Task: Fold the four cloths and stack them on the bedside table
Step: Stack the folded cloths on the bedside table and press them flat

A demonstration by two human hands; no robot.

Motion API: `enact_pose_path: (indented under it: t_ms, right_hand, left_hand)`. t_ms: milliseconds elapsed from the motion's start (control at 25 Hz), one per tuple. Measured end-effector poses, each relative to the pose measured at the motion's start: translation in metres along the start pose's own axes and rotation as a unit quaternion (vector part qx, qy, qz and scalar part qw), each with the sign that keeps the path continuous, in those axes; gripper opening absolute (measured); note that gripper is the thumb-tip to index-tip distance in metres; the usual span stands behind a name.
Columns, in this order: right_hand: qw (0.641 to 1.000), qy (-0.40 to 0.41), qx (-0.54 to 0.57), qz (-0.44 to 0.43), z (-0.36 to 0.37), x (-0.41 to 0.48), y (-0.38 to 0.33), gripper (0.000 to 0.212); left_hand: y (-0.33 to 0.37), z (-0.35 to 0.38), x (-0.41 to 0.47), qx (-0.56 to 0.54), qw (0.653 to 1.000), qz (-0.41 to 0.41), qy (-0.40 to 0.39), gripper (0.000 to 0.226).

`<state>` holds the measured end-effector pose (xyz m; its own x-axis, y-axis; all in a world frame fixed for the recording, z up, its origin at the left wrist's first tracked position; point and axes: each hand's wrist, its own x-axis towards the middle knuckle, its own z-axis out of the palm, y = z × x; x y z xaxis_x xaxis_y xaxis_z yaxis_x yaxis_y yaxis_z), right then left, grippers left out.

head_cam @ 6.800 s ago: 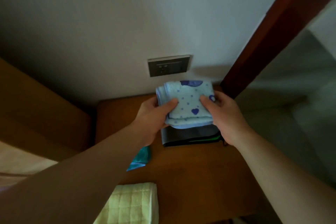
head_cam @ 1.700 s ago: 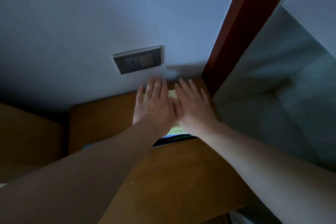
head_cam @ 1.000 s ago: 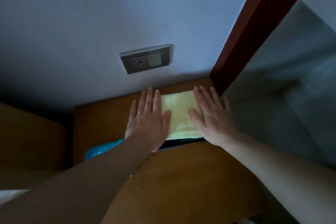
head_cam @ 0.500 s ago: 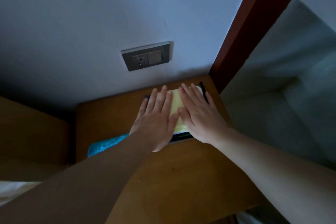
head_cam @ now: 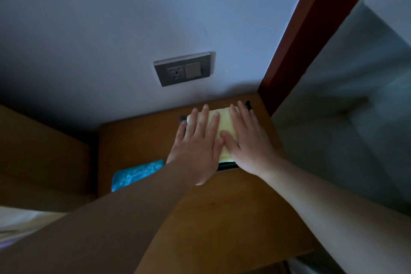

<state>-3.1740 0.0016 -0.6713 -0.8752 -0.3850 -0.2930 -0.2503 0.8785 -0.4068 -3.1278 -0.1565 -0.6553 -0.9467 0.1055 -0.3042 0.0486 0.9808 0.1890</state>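
A folded pale yellow cloth (head_cam: 224, 127) tops a stack at the back right of the wooden bedside table (head_cam: 222, 211). A dark cloth edge (head_cam: 226, 165) shows under it at the front; the rest of the stack is hidden. My left hand (head_cam: 198, 140) lies flat on the yellow cloth's left part, fingers spread. My right hand (head_cam: 246, 138) lies flat on its right part, touching the left hand. A turquoise cloth (head_cam: 135, 173) sits on the table to the left, partly hidden by my left forearm.
A grey wall socket and switch plate (head_cam: 183, 69) is on the wall above the table. A dark red wooden post (head_cam: 300, 35) rises at the table's right corner. A wooden headboard (head_cam: 42, 155) stands on the left, with pale bedding (head_cam: 24, 222) below it.
The dotted blue cloth I held earlier now lies hidden under the yellow one. My two hands spread apart over the yellow cloth, then came back together on it, flat.
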Motion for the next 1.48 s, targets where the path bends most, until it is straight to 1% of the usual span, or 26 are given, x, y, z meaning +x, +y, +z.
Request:
enact_pose_path:
  t_ms: [40,120,160,200,240,320,360,400,440,480,520,560,600,760,920,960,1040,1080,1120,1160,1200,1280,1320,1360,1440,1480]
  right_hand:
    - [1.000,-0.009,0.022,-0.001,0.001,0.001,0.003,0.072]
    - [0.995,-0.004,0.094,-0.016,-0.004,0.003,0.010,0.068]
    - [0.990,0.021,0.136,-0.023,-0.009,0.002,0.011,0.067]
    - [0.982,0.060,0.179,-0.018,-0.013,0.002,0.014,0.068]
    - [0.969,0.097,0.227,0.008,-0.014,0.002,0.018,0.071]
    - [0.925,0.119,0.344,0.110,-0.018,0.005,0.024,0.077]
    - [0.893,0.102,0.408,0.162,-0.018,0.005,0.024,0.081]
    - [0.865,0.078,0.453,0.202,-0.018,0.006,0.024,0.081]
    - [0.846,0.057,0.479,0.226,-0.019,0.006,0.023,0.074]
    - [0.839,0.046,0.489,0.234,-0.020,0.004,0.020,0.059]
    - [0.839,0.044,0.491,0.231,-0.021,0.003,0.016,0.046]
    - [0.840,0.047,0.492,0.224,-0.021,0.002,0.013,0.040]
    - [0.843,0.046,0.491,0.215,-0.019,0.003,0.009,0.039]
    - [0.860,0.030,0.473,0.188,-0.015,0.012,-0.015,0.045]
    - [0.866,0.043,0.456,0.203,-0.016,0.014,-0.026,0.051]
    - [0.880,0.067,0.426,0.198,-0.019,0.011,-0.029,0.055]
    - [0.939,0.155,0.269,0.151,-0.021,0.004,-0.040,0.062]
    - [0.954,0.198,0.200,0.101,-0.022,-0.001,-0.055,0.060]
    - [0.959,0.223,0.169,0.039,-0.023,-0.007,-0.075,0.055]
    - [0.961,0.213,0.174,-0.023,-0.021,-0.012,-0.099,0.048]
    - [0.963,0.171,0.193,-0.071,-0.018,-0.016,-0.120,0.043]
    - [0.971,0.028,0.213,-0.101,-0.005,-0.022,-0.159,0.038]
    - [0.975,-0.038,0.191,-0.106,0.005,-0.024,-0.175,0.039]
    - [0.979,-0.080,0.157,-0.103,0.014,-0.022,-0.183,0.042]
    - [0.986,-0.112,0.090,-0.082,0.029,-0.021,-0.192,0.044]
    - [0.988,-0.119,0.060,-0.079,0.035,-0.020,-0.198,0.043]
  left_hand:
    - [-0.002,0.005,0.001,-0.023,1.000,-0.008,-0.009,0.063]
    - [-0.006,0.002,0.003,-0.110,0.994,-0.013,0.016,0.062]
    - [-0.008,-0.002,0.002,-0.172,0.984,-0.030,0.038,0.062]
    - [-0.013,-0.006,0.002,-0.252,0.963,-0.068,0.063,0.063]
    - [-0.018,-0.011,0.002,-0.345,0.926,-0.126,0.089,0.065]
    - [-0.027,-0.017,0.000,-0.508,0.815,-0.251,0.125,0.074]
    - [-0.030,-0.020,-0.001,-0.552,0.773,-0.293,0.113,0.082]
    - [-0.033,-0.022,-0.002,-0.579,0.748,-0.312,0.083,0.091]
    - [-0.036,-0.020,-0.001,-0.602,0.734,-0.312,0.051,0.098]
    - [-0.038,-0.018,-0.001,-0.618,0.724,-0.306,0.021,0.103]
    - [-0.040,-0.014,0.000,-0.628,0.718,-0.300,0.002,0.106]
    - [-0.041,-0.012,0.000,-0.633,0.714,-0.299,-0.005,0.106]
    - [-0.043,-0.010,-0.001,-0.636,0.709,-0.304,0.001,0.101]
    - [-0.055,-0.010,-0.008,-0.639,0.697,-0.321,0.056,0.061]
    - [-0.065,-0.015,-0.015,-0.637,0.709,-0.299,0.040,0.055]
    - [-0.069,-0.019,-0.016,-0.636,0.714,-0.290,0.042,0.047]
    - [-0.086,-0.031,-0.020,-0.617,0.730,-0.285,0.070,0.040]
    - [-0.097,-0.037,-0.026,-0.600,0.741,-0.288,0.089,0.042]
    - [-0.110,-0.040,-0.034,-0.573,0.758,-0.294,0.107,0.043]
    - [-0.124,-0.042,-0.045,-0.534,0.781,-0.301,0.121,0.043]
    - [-0.134,-0.044,-0.054,-0.488,0.807,-0.305,0.133,0.042]
    - [-0.148,-0.041,-0.074,-0.417,0.847,-0.307,0.123,0.038]
    - [-0.154,-0.034,-0.083,-0.398,0.861,-0.305,0.092,0.041]
    - [-0.158,-0.025,-0.089,-0.380,0.873,-0.301,0.051,0.047]
    - [-0.164,-0.005,-0.102,-0.350,0.887,-0.300,-0.031,0.061]
    - [-0.169,0.004,-0.108,-0.343,0.890,-0.297,-0.050,0.067]
